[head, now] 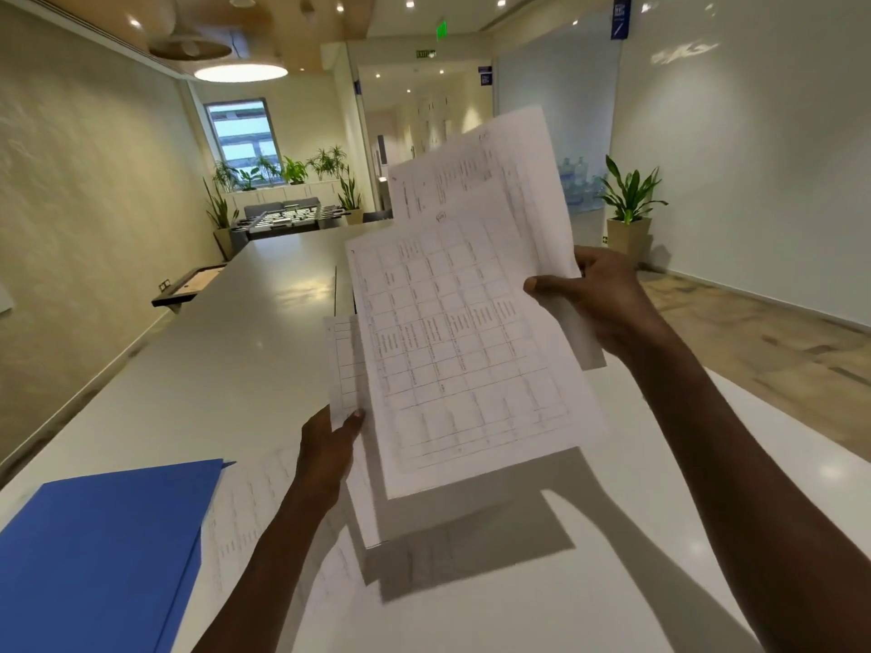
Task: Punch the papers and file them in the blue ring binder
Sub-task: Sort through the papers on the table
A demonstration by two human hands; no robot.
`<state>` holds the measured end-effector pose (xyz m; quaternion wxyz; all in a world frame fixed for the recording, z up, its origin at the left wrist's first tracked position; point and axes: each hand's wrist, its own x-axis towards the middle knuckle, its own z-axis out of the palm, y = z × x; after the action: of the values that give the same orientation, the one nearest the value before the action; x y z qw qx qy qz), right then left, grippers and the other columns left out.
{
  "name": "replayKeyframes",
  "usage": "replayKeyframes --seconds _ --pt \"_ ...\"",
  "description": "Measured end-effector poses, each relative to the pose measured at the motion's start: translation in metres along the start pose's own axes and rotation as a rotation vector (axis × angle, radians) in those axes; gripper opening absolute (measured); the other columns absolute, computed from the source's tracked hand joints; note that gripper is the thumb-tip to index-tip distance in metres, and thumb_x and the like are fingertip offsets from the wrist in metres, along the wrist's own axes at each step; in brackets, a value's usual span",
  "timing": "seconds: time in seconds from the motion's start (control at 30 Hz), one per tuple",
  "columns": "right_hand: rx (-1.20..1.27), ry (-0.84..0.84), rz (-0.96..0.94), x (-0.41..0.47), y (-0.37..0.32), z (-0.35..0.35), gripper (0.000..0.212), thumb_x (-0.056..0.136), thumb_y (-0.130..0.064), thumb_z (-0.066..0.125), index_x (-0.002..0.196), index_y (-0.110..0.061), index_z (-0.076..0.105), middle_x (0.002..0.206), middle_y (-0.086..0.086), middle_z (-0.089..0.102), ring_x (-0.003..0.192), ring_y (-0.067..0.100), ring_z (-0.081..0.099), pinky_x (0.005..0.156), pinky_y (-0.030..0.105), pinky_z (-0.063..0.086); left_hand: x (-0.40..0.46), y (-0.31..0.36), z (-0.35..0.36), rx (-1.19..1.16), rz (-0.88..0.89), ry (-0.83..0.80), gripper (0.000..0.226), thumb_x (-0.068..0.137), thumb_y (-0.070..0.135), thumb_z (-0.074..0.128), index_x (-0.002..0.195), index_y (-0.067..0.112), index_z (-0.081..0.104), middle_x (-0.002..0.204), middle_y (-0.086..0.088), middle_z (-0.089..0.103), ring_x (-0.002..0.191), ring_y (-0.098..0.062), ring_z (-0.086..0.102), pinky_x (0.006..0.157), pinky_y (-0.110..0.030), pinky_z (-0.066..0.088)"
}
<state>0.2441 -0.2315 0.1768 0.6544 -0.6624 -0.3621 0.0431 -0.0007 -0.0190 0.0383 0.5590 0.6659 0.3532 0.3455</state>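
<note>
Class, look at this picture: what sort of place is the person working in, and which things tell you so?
Probably an office break or common room: a long white table, a lit green exit sign over the corridor, potted plants along the walls, and a foosball table at the far end.

Printed text on papers (452, 332): too blurred to read.
Blue binder (103, 558): cut off by the edge at 8 o'clock; rings are hidden.
Right hand (608, 304): fingers are hidden behind the sheets.
Sheets on table (254, 511): partly covered by the left forearm; print too faint.
</note>
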Motion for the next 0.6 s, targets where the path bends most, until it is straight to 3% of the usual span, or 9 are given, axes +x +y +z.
replayKeyframes --seconds 0.03,0.1,0.13,0.2,0.33,0.4,0.47,0.53,0.6 --pt "0.025 -0.008 0.034 0.000 0.005 0.004 0.042 0.060 -0.029 0.088 0.098 -0.018 0.073 0.089 -0.005 0.075 0.075 0.015 0.073 0.064 0.030 0.060 -0.001 0.002 0.001 -0.029 -0.008 -0.028 0.031 0.095 0.016 0.063 0.124 0.008 0.063 0.110 -0.009 0.072 0.101 -0.026 0.068 0.091 -0.044 0.054" --pt "0.066 -0.036 0.108 -0.004 0.017 0.014 0.044 0.060 -0.027 0.088 0.099 -0.013 0.074 0.089 0.000 0.076 0.075 0.019 0.073 0.064 0.031 0.059 -0.002 0.006 0.004 -0.088 -0.047 -0.093 0.015 0.096 0.011 0.058 0.090 0.008 0.072 0.073 -0.002 0.073 0.064 -0.015 0.070 0.059 -0.031 0.059" --pt "0.096 -0.056 0.147 -0.007 0.024 0.018 0.041 0.061 -0.025 0.087 0.099 -0.013 0.074 0.088 0.000 0.076 0.075 0.018 0.074 0.063 0.030 0.059 -0.001 0.007 0.005 -0.104 -0.068 -0.128 0.038 0.096 0.010 0.056 0.063 0.020 0.071 0.058 0.004 0.066 0.049 -0.010 0.063 0.046 -0.025 0.053" --pt "0.149 -0.090 0.218 -0.014 0.039 0.027 0.036 0.063 -0.023 0.086 0.096 -0.014 0.074 0.088 0.001 0.077 0.075 0.018 0.074 0.062 0.027 0.058 -0.003 0.012 0.007 -0.134 -0.100 -0.189 0.047 0.095 0.010 0.057 0.051 0.027 0.065 0.053 0.004 0.062 0.043 -0.009 0.058 0.042 -0.023 0.047" --pt "0.230 -0.118 0.285 -0.026 0.063 0.039 0.033 0.067 -0.016 0.084 0.097 -0.011 0.073 0.093 0.006 0.076 0.082 0.023 0.074 0.069 0.031 0.060 -0.002 0.021 0.007 -0.195 -0.073 -0.244 0.005 0.090 0.014 0.068 0.090 0.010 0.072 0.082 -0.010 0.072 0.068 -0.020 0.069 0.059 -0.030 0.054" --pt "0.174 -0.090 0.245 -0.030 0.071 0.044 0.028 0.069 -0.019 0.083 0.094 -0.015 0.073 0.091 0.002 0.076 0.079 0.018 0.074 0.062 0.023 0.058 0.000 0.020 0.010 -0.186 -0.061 -0.229 0.010 0.089 0.019 0.069 0.095 0.010 0.072 0.088 -0.015 0.072 0.071 -0.022 0.070 0.061 -0.031 0.054" --pt "0.023 -0.019 0.160 -0.031 0.074 0.048 0.029 0.069 -0.024 0.083 0.095 -0.017 0.072 0.090 -0.002 0.074 0.075 0.012 0.072 0.059 0.020 0.056 0.000 0.022 0.014 -0.234 -0.071 -0.182 0.025 0.093 0.036 0.063 0.105 0.016 0.071 0.099 -0.015 0.074 0.081 -0.024 0.073 0.069 -0.038 0.058" --pt "-0.082 0.033 0.070 -0.032 0.076 0.052 0.031 0.071 -0.025 0.081 0.097 -0.012 0.071 0.091 0.002 0.073 0.078 0.016 0.070 0.065 0.029 0.058 0.003 0.021 0.016 -0.370 -0.132 -0.193 0.058 0.091 0.062 0.043 0.129 0.021 0.061 0.119 -0.011 0.070 0.108 -0.032 0.067 0.093 -0.052 0.053" --pt "-0.117 0.067 -0.005 -0.033 0.074 0.055 0.029 0.074 -0.026 0.080 0.093 -0.008 0.068 0.090 0.005 0.072 0.079 0.022 0.069 0.068 0.035 0.059 0.004 0.025 0.019 -0.418 -0.140 -0.201 0.078 0.081 0.075 0.035 0.135 0.023 0.056 0.124 -0.012 0.066 0.117 -0.038 0.060 0.099 -0.056 0.045"
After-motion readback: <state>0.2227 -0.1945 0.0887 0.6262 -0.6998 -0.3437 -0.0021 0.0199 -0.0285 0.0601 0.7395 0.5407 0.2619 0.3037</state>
